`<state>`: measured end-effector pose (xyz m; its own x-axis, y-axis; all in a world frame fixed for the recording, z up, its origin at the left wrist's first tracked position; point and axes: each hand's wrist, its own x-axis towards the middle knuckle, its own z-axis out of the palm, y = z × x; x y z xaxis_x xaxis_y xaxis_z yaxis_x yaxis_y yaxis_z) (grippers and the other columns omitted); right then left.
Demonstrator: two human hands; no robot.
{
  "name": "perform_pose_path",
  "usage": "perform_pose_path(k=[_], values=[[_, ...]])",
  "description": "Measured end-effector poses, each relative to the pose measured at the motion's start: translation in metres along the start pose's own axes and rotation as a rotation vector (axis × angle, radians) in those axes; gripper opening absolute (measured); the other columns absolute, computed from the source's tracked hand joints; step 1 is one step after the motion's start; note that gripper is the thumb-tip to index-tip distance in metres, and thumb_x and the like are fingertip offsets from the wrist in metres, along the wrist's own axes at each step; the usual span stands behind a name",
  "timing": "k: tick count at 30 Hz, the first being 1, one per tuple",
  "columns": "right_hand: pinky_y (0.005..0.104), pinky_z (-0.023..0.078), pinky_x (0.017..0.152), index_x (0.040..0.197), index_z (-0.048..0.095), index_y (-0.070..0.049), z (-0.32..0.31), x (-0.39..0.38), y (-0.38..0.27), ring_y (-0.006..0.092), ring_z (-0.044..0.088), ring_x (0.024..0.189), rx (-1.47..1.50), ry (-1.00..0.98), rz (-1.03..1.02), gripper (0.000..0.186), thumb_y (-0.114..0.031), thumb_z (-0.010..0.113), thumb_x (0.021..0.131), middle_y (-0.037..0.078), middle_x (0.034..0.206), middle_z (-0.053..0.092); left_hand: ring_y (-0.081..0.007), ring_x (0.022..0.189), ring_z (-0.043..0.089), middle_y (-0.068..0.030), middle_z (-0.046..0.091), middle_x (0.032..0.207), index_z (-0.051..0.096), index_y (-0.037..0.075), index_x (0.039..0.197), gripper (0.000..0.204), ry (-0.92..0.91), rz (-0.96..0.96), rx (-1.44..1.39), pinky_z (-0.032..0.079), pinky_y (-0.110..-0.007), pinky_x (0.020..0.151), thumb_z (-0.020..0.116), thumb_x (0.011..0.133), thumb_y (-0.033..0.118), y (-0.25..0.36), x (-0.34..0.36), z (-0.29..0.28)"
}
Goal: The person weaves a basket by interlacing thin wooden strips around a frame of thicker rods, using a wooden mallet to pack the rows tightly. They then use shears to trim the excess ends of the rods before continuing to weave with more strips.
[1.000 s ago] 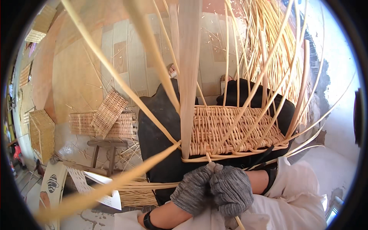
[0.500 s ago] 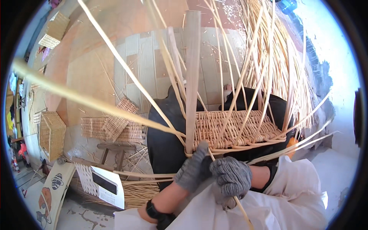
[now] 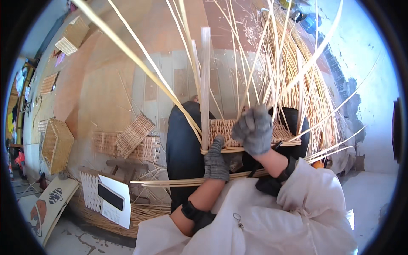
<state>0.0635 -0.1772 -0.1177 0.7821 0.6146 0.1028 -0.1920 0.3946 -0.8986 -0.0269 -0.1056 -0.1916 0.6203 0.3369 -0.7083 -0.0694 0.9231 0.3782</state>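
A woven wicker piece rests across my lap, long pale rods rising from its edges. At its left corner stands a flat wooden slat. My left hand, in a grey knitted glove, grips the near rim beside that slat, thumb up against the weave. Over the middle of the piece is my right hand, gloved the same way and closed on a wicker rod that slants up to the right. The hand covers part of the weave and the rod's lower end.
Loose rods lie in a large bundle at the far right, by the wall. Woven panels are on the floor at left, near a hexagonal basket. A phone lies on white paper at lower left.
My right hand has moved up and forward from the near rim to above the weave, swinging the rod from pointing down towards me to pointing up right. My left hand stays near the left corner.
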Motion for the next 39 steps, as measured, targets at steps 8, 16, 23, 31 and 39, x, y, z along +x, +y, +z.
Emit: perform_pose_path(k=[8,16,23,31,39], values=[[0.0327,0.047,0.074,0.080,0.049,-0.006,-0.043,-0.051,-0.006,0.0198,0.053,0.066,0.171,0.128,0.179,0.027,-0.030,0.051,0.091,0.003,0.069,0.049,-0.0169,0.073,0.055,-0.0076,0.061,0.086,0.058,0.000,0.097,0.032,0.130,0.184,0.630,0.047,-0.030,0.070,0.069,0.079,0.025,0.013,0.018,0.001],[0.0337,0.047,0.088,0.105,0.055,0.000,-0.046,-0.059,-0.022,0.0147,0.054,0.087,-0.195,0.112,0.321,0.026,-0.022,0.054,0.092,0.004,0.091,0.055,-0.0210,0.091,0.060,-0.0110,0.062,0.101,0.057,0.003,0.102,0.031,-0.632,0.377,0.914,0.047,-0.036,0.077,0.056,0.089,0.031,0.095,-0.044,0.065],[0.0226,0.046,0.071,0.098,0.053,0.000,-0.036,-0.055,-0.032,0.0119,0.053,0.074,-0.192,-0.022,0.251,0.025,-0.025,0.047,0.096,0.004,0.079,0.053,-0.0170,0.081,0.059,-0.0077,0.058,0.095,0.049,0.002,0.108,0.035,-0.949,0.280,0.773,0.047,-0.028,0.064,0.054,0.090,0.032,0.134,0.008,0.124],[0.0100,0.033,0.044,0.130,0.046,-0.008,-0.025,-0.046,-0.037,0.0014,0.040,0.055,0.358,-0.137,0.616,0.035,-0.016,0.047,0.096,-0.004,0.071,0.040,-0.0044,0.047,0.026,0.0055,0.033,0.060,0.040,0.014,0.072,0.025,-0.524,0.668,0.026,0.023,-0.020,0.037,0.041,0.096,0.023,0.216,-0.011,0.067],[0.0147,0.044,0.069,0.121,0.053,-0.001,-0.027,-0.039,-0.032,0.0047,0.050,0.077,-0.290,-0.198,0.392,0.031,-0.013,0.050,0.093,0.000,0.086,0.055,-0.0265,0.084,0.058,-0.0138,0.061,0.096,0.056,0.003,0.112,0.034,-0.424,1.269,2.066,0.046,-0.033,0.080,0.058,0.084,0.021,0.157,-0.023,0.094]])
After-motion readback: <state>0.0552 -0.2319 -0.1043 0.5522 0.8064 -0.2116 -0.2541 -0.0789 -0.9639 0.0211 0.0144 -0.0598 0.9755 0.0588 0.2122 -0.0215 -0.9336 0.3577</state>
